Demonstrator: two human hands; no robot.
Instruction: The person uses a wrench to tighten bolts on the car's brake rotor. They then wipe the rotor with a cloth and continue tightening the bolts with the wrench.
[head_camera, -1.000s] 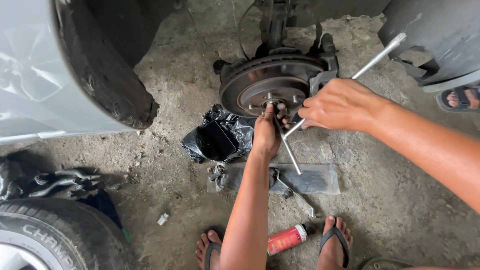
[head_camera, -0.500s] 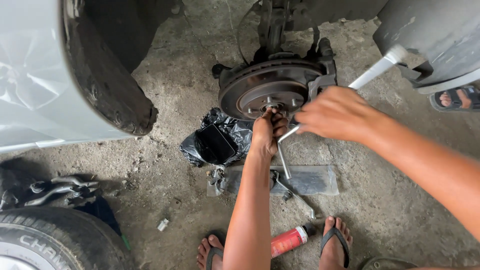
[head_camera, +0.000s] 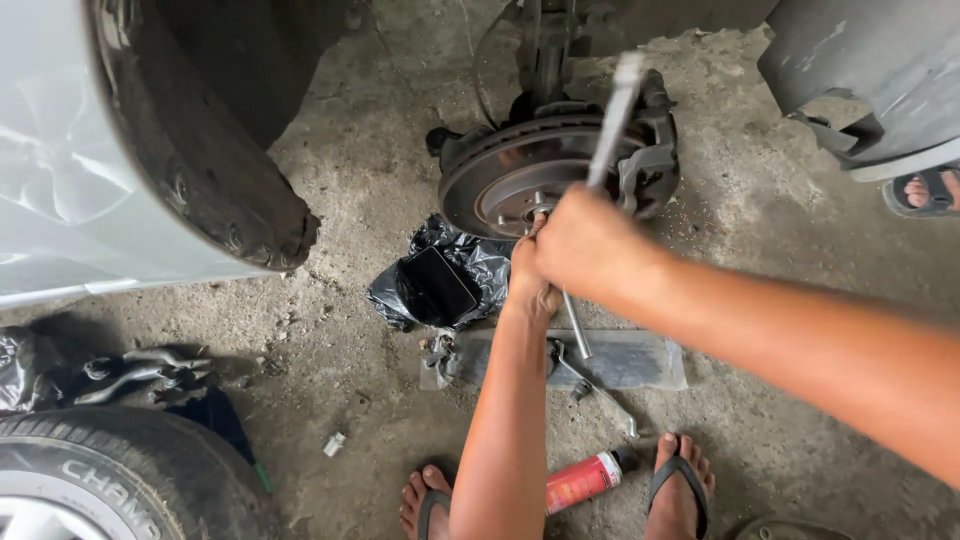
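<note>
Brake disc (head_camera: 520, 175) with hub, top centre of view, mounted on the bare axle; caliper (head_camera: 650, 150) at its 3 o'clock. Cross wrench (head_camera: 612, 120) seated at hub centre, one arm running to 12 o'clock, another to 6 o'clock below the hands.

Right hand (head_camera: 590, 245) closed in a full fist around the wrench centre, covering the hub studs. Left hand (head_camera: 530, 275) directly at its 7 o'clock, touching it, fingers curled toward the hub; what they hold is hidden by the right hand, probably the socket end.

Surroundings: black plastic bag (head_camera: 440, 285) at 8 o'clock of disc, on concrete. Grey flat board (head_camera: 620, 360) at 6 o'clock, loose metal parts (head_camera: 440, 355) on its left end. Red spray can (head_camera: 585, 480) between the person's sandalled feet. Tyre (head_camera: 110, 480) at lower left, car fender (head_camera: 120, 150) at upper left.
</note>
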